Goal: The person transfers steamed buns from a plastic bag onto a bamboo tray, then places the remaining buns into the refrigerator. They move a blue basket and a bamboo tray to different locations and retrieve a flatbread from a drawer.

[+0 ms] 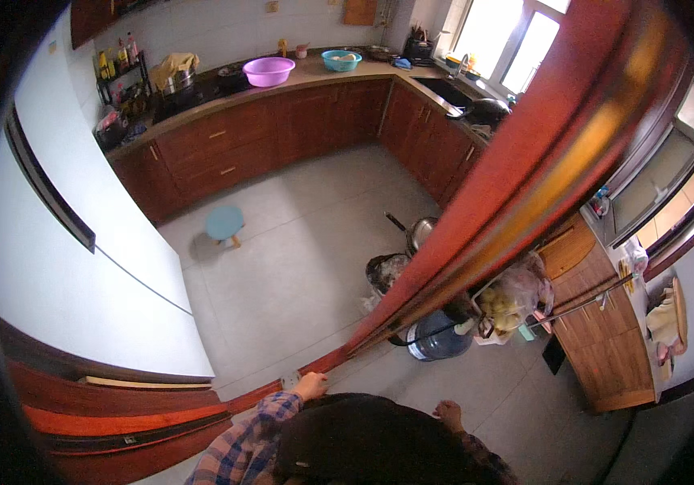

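My left hand (310,385), in a plaid sleeve, is at the edge of a reddish wooden door (444,230), beside a metal plate near its lower end in the view. Whether the fingers grip anything there is not clear. On the right, my right hand (447,412) hangs over the floor with its fingers curled, and I cannot tell if it holds something. Between the hands, my dark clothing fills the bottom middle. The reddish door frame (129,421) runs to the lower left.
A blue stool (224,223) stands on the kitchen floor. The white refrigerator (98,242) is at the left. A large water bottle (439,336), a pan (423,232) and a bag of yellowish produce (504,306) lie right of the door. Purple (268,71) and teal basins (341,60) sit on the counter.
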A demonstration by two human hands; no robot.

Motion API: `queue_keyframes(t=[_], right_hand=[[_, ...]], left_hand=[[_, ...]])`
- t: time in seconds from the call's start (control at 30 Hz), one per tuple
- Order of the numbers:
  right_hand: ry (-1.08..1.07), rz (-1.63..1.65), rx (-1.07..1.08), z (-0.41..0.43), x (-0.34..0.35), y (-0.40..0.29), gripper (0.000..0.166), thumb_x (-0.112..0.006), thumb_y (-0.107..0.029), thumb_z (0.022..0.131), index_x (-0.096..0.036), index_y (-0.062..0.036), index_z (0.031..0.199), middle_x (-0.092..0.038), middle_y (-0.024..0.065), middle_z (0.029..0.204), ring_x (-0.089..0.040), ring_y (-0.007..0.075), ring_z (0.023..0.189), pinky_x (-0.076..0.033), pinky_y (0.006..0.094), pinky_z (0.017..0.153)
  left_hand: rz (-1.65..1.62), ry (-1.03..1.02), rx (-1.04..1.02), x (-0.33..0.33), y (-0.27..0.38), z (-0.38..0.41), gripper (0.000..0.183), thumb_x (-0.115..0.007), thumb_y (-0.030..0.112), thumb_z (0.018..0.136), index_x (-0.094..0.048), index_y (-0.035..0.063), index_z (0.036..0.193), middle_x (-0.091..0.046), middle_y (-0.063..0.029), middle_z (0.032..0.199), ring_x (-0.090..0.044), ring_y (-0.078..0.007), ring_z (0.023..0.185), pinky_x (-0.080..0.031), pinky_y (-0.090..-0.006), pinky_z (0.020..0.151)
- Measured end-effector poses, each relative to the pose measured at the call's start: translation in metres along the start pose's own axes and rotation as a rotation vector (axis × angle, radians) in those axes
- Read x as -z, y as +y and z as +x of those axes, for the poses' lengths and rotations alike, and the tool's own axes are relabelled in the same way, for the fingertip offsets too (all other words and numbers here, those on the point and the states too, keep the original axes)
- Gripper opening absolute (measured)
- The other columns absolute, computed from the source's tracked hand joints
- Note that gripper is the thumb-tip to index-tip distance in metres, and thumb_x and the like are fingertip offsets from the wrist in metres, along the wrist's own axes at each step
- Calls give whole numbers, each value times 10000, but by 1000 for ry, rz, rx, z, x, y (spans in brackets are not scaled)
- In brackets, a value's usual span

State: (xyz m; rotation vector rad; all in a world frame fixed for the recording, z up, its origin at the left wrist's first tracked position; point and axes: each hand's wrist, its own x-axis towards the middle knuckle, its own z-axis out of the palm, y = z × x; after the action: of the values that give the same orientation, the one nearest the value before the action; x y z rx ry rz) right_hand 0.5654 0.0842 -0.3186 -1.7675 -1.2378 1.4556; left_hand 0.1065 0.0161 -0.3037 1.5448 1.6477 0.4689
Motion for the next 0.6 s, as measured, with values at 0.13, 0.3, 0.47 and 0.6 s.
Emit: queue_keyframes(t=[0.13,0.3,0.47,0.6], right_hand=[[-115,-110,-105,-8,-80,-46,417,-615,-288,741,-514,6,1017,-603,113,759,-607,268,710,-484,396,637],[-151,-686,76,-27,-164,-59,574,-605,-275,718,-392,-23,1188,-615,102,798,-604,240,779,-470,355,718],[-58,-599,63,-51,-201,-112,595,-591,-263,715,-360,-25,1208,-619,100,793,-604,260,750,-470,371,699],[43,-747,176,-45,-205,-95,556,-583,-242,716,-386,-19,1186,-620,95,772,-605,264,736,-476,369,684]], left_hand=[[-143,214,246,43,-45,-21,351,-550,240,717,-575,47,1010,-560,-214,994,-521,-370,929,-423,-406,815],[-33,94,584,71,-151,-91,304,-570,251,705,-594,60,940,-595,-179,942,-555,-343,892,-429,-397,802],[18,-196,702,77,-249,-155,339,-579,255,682,-599,39,943,-597,-184,958,-563,-307,928,-433,-367,817],[-123,-2,779,67,-249,-161,340,-583,262,688,-604,37,943,-609,-179,919,-574,-290,909,-439,-351,808]])
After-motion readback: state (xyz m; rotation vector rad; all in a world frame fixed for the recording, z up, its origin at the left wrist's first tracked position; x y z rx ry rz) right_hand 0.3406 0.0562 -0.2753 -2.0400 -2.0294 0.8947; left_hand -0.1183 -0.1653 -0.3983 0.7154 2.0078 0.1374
